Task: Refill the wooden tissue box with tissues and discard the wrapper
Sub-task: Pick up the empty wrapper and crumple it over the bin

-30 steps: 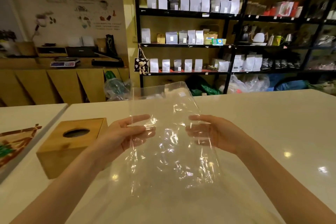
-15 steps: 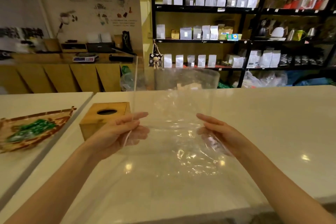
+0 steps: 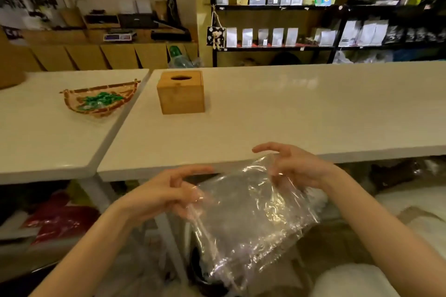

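At the far left a woven tray [image 3: 99, 101] with green-wrapped pieces lay on the neighbouring white table [image 3: 43, 142], no part of the job. Next came the wooden tissue box [image 3: 180, 92], upright on the long white counter [image 3: 301, 113] near its left end, lid seated and the oval slot on top dark; no tissue stood out of the slot, so whether the refill was inside could not be told, though the closed lid and the empty wrapper suggested that step was likely done. What remained, by that reading, was getting rid of the wrapper. The left hand [image 3: 164, 195] was below the counter's front edge, its thumb and lower fingers pinched on the wrapper's left edge while the forefinger stuck out loose. The wrapper [image 3: 251, 214] itself was clear plastic film, crumpled and glinting, hanging slack between the two hands and sagging downward, well apart from the box and off the counter altogether. It looked empty, thin and floppy, the sort of thing that would ball up easily but spring back open. Under its lower end a dark round shape [image 3: 205, 282] showed, possibly a bin, too dim to be sure. The right hand [image 3: 294, 171] gripped the upper right corner of the film with its curled fingers, forefinger extended and free.
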Demonstrator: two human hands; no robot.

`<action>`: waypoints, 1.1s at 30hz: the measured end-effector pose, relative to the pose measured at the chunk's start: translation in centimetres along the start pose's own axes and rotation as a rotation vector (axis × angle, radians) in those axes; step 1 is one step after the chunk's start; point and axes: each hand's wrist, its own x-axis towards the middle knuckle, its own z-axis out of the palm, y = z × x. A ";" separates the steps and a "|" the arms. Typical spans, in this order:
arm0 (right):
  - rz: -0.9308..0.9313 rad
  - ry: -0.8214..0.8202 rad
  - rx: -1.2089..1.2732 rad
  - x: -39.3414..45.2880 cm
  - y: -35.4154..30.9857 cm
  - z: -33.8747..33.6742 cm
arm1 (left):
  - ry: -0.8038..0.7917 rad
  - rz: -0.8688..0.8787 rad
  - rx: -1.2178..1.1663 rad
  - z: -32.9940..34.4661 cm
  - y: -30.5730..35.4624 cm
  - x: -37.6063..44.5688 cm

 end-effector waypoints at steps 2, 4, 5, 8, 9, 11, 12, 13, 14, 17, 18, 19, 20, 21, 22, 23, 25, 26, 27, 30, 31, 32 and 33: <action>0.074 -0.023 -0.067 -0.8 1.9 1.8 | -0.108 -0.112 -0.046 0.8 -2.6 -1.4; 0.105 0.013 0.014 -1.0 3.7 3.4 | -0.126 -0.190 -0.098 2.0 -5.6 -2.1; 0.114 0.061 0.090 -1.0 4.8 4.1 | -0.073 -0.224 -0.141 2.7 -7.3 -2.1; 0.197 0.157 0.723 -0.3 9.8 5.0 | 0.150 -0.304 -0.289 5.0 -13.0 -1.6; 0.184 0.116 0.875 0.0 12.0 5.4 | 0.203 -0.341 -0.306 5.6 -15.0 -1.4; 0.198 0.123 1.024 0.6 16.6 6.0 | 0.308 -0.423 -0.391 6.4 -19.5 -0.7; 0.278 0.222 1.025 1.0 19.1 5.9 | 0.376 -0.463 -0.459 6.7 -21.6 -0.3; 0.375 0.297 0.981 1.4 21.5 6.1 | 0.454 -0.497 -0.517 6.7 -23.7 0.3; 0.462 0.359 0.904 1.7 23.6 6.5 | 0.523 -0.522 -0.552 6.8 -25.6 0.9; 0.651 0.368 0.663 2.8 29.5 8.4 | 0.675 -0.583 -0.557 6.5 -31.1 2.8; 0.694 0.397 0.573 3.5 31.7 9.1 | 0.721 -0.610 -0.566 6.4 -32.9 3.5; 0.732 0.435 0.466 4.2 33.7 9.7 | 0.759 -0.633 -0.547 6.0 -35.0 4.3; 0.756 0.473 0.353 5.1 36.0 10.2 | 0.799 -0.644 -0.521 5.6 -37.0 5.2; 0.758 0.503 0.258 6.3 38.3 10.6 | 0.819 -0.652 -0.470 5.2 -39.0 6.1; 0.739 0.539 0.201 7.5 40.6 10.8 | 0.831 -0.651 -0.434 4.6 -41.0 7.1; 0.717 0.582 0.207 8.7 42.5 11.1 | 0.846 -0.642 -0.401 4.0 -42.9 8.1; 0.657 0.686 0.189 11.4 47.6 11.1 | 0.876 -0.606 -0.351 2.7 -47.0 10.0; 0.614 0.715 0.118 12.7 50.0 11.2 | 0.882 -0.580 -0.347 2.0 -49.2 11.0; 0.573 0.729 0.035 13.9 53.0 11.2 | 0.860 -0.565 -0.343 1.4 -51.2 11.9; 0.536 0.727 -0.102 17.4 59.0 11.4 | 0.813 -0.532 -0.275 -0.1 -57.5 14.2; 0.537 0.700 -0.130 18.2 60.4 11.6 | 0.839 -0.528 -0.264 -0.5 -59.3 14.9; 0.543 0.663 -0.184 18.7 61.3 11.7 | 0.879 -0.509 -0.268 -0.9 -61.2 15.5; 0.548 0.626 -0.228 19.2 62.5 11.7 | 0.906 -0.502 -0.271 -1.1 -62.6 16.0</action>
